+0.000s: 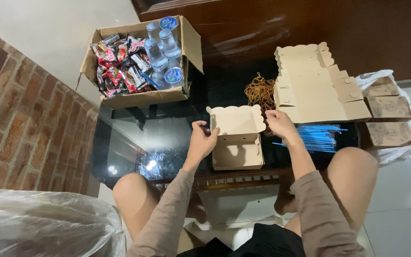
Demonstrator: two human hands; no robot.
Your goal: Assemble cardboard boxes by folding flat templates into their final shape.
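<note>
Right, we see one tan paper box (238, 138) at the glass table's (134, 138) near edge, left hand (201, 140) pinching its left wall, right hand (279, 123) pinching its lid corner. Carton (143, 97) at far left corner: five water bottles (160, 52), red snack packs (117, 64). Flat box blanks (312, 85), rubber bands (259, 90), blue straws (319, 137) at right

Both hands (203, 140) (279, 123) on paper box (238, 143)
</note>
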